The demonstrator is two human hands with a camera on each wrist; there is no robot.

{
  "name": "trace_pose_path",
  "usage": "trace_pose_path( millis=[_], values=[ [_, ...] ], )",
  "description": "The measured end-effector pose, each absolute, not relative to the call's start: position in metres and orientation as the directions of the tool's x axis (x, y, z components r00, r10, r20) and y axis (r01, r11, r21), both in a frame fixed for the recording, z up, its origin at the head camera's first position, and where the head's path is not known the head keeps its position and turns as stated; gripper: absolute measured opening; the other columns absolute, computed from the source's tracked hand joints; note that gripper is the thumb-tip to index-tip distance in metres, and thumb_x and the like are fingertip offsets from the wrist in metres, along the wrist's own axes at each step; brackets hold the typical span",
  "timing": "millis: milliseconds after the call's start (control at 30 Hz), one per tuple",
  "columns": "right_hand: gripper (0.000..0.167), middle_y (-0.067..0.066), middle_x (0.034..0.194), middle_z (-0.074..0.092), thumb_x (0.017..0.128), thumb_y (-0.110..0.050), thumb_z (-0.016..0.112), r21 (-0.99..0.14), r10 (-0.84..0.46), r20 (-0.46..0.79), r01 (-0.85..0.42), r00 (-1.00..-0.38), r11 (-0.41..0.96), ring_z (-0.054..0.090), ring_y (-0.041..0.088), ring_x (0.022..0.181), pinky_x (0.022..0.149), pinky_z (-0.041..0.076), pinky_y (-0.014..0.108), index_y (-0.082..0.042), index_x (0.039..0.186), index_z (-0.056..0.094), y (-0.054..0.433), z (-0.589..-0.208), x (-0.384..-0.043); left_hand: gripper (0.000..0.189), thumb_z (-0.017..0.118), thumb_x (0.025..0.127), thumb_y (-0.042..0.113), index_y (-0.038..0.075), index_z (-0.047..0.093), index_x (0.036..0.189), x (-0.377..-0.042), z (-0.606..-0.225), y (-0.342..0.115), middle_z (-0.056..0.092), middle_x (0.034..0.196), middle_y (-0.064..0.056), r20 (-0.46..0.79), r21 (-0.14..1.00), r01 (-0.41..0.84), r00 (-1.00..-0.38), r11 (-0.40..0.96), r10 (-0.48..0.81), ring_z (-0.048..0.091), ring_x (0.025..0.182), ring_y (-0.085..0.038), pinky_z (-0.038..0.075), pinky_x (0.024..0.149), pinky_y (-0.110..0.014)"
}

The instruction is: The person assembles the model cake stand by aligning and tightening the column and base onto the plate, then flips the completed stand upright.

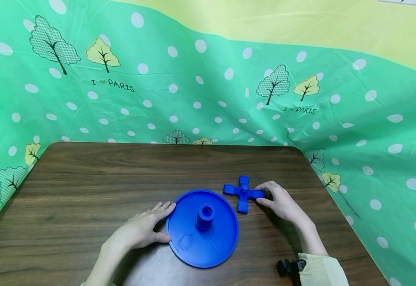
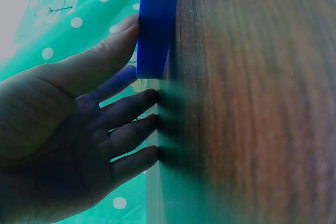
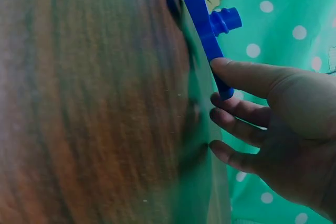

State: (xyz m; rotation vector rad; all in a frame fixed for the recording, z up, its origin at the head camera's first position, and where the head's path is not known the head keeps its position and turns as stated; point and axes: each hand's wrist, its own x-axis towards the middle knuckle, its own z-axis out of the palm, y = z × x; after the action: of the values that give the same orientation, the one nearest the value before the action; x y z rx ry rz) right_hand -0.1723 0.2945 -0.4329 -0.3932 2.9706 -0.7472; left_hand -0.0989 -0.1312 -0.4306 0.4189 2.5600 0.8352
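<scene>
A round blue plastic disc (image 1: 186,214) with a raised rim lies on the table, a hollow upright post (image 1: 206,217) standing near its middle. At the disc's left edge is my left hand (image 1: 141,226), its thumb and index fingertip touching the rim. In the left wrist view that hand (image 2: 79,108) has its fingers spread, the lower fingertips down at the wood beside the disc (image 2: 156,30). To the upper right of the disc, my right hand (image 1: 279,200) pinches the right arm of a blue four-armed cross piece (image 1: 243,193). A short ridged stub (image 3: 226,20) sticks out of the cross's centre.
The dark wood-grain table (image 1: 97,186) has rounded far corners. Behind and beside it hangs a green dotted cloth (image 1: 179,87) with printed trees. A black strap mount (image 1: 290,267) sits at the right sleeve (image 1: 322,270).
</scene>
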Motion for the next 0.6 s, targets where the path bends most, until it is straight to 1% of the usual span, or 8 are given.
trace_pose_path(
  millis=[33, 100, 167, 200, 267, 400, 433, 600],
  values=[
    [0.023, 0.012, 0.119, 0.068, 0.097, -0.017, 0.072, -0.480, -0.256, 0.006, -0.227, -0.967, 0.847, 0.063, 0.030, 0.112, 0.096, 0.054, 0.052, -0.009, 0.118, 0.070, 0.295, -0.431, -0.172, 0.090, 0.083, 0.084, 0.040, 0.023, 0.039, 0.160, -0.099, -0.431, -0.131, 0.032, 0.170, -0.007, -0.289, 0.613, 0.153, -0.869, 0.775, 0.400, 0.026, 0.158, -0.041, 0.022, 0.118, -0.078],
    [0.024, 0.011, 0.117, 0.068, 0.098, -0.018, 0.070, -0.503, -0.252, -0.007, -0.215, -0.968, 0.837, 0.066, 0.027, 0.099, 0.087, 0.055, 0.043, -0.010, 0.121, 0.068, 0.295, -0.428, -0.172, 0.089, 0.083, 0.084, 0.040, 0.023, 0.039, 0.160, -0.099, -0.431, -0.131, 0.032, 0.170, -0.007, -0.291, 0.612, 0.153, -0.869, 0.776, 0.400, 0.026, 0.158, -0.040, 0.022, 0.118, -0.078],
    [0.025, 0.011, 0.115, 0.069, 0.099, -0.018, 0.070, -0.527, -0.248, -0.015, -0.203, -0.969, 0.825, 0.066, 0.024, 0.087, 0.079, 0.052, 0.035, -0.011, 0.123, 0.067, 0.295, -0.424, -0.172, 0.089, 0.083, 0.084, 0.041, 0.023, 0.039, 0.160, -0.099, -0.431, -0.131, 0.032, 0.170, -0.007, -0.290, 0.612, 0.155, -0.868, 0.775, 0.403, 0.026, 0.158, -0.040, 0.021, 0.117, -0.079],
    [0.025, 0.011, 0.114, 0.069, 0.099, -0.018, 0.069, -0.537, -0.245, -0.012, -0.201, -0.969, 0.819, 0.066, 0.023, 0.086, 0.079, 0.052, 0.034, -0.011, 0.123, 0.067, 0.295, -0.422, -0.172, 0.089, 0.083, 0.084, 0.041, 0.024, 0.039, 0.160, -0.099, -0.432, -0.131, 0.032, 0.170, -0.007, -0.290, 0.612, 0.156, -0.867, 0.775, 0.404, 0.026, 0.158, -0.040, 0.021, 0.117, -0.079],
    [0.025, 0.010, 0.115, 0.070, 0.099, -0.018, 0.069, -0.561, -0.241, -0.001, -0.199, -0.971, 0.804, 0.068, 0.025, 0.089, 0.080, 0.055, 0.037, -0.012, 0.124, 0.067, 0.294, -0.419, -0.171, 0.089, 0.083, 0.084, 0.040, 0.024, 0.039, 0.160, -0.100, -0.432, -0.131, 0.032, 0.169, -0.008, -0.288, 0.615, 0.158, -0.867, 0.772, 0.407, 0.026, 0.158, -0.040, 0.020, 0.116, -0.080],
    [0.025, 0.010, 0.120, 0.070, 0.099, -0.017, 0.069, -0.590, -0.251, 0.071, -0.243, -0.965, 0.770, 0.067, 0.029, 0.115, 0.096, 0.057, 0.053, -0.012, 0.123, 0.068, 0.291, -0.414, -0.171, 0.090, 0.083, 0.083, 0.040, 0.024, 0.039, 0.160, -0.100, -0.432, -0.131, 0.032, 0.170, -0.008, -0.285, 0.616, 0.159, -0.868, 0.771, 0.407, 0.026, 0.158, -0.039, 0.019, 0.116, -0.081],
    [0.025, 0.010, 0.120, 0.069, 0.099, -0.017, 0.070, -0.601, -0.251, 0.088, -0.252, -0.964, 0.758, 0.066, 0.030, 0.117, 0.098, 0.057, 0.054, -0.012, 0.124, 0.068, 0.290, -0.413, -0.171, 0.090, 0.083, 0.083, 0.040, 0.024, 0.039, 0.160, -0.100, -0.432, -0.131, 0.032, 0.170, -0.008, -0.286, 0.617, 0.158, -0.868, 0.771, 0.406, 0.026, 0.158, -0.039, 0.020, 0.116, -0.081],
    [0.029, 0.007, 0.119, 0.073, 0.095, -0.021, 0.075, -0.616, -0.224, 0.172, -0.282, -0.959, 0.736, 0.068, 0.028, 0.118, 0.094, 0.061, 0.049, -0.013, 0.123, 0.070, 0.283, -0.406, -0.172, 0.090, 0.083, 0.083, 0.041, 0.024, 0.039, 0.160, -0.099, -0.433, -0.131, 0.031, 0.170, -0.007, -0.292, 0.618, 0.150, -0.868, 0.772, 0.402, 0.026, 0.158, -0.039, 0.020, 0.118, -0.079]
  ],
)
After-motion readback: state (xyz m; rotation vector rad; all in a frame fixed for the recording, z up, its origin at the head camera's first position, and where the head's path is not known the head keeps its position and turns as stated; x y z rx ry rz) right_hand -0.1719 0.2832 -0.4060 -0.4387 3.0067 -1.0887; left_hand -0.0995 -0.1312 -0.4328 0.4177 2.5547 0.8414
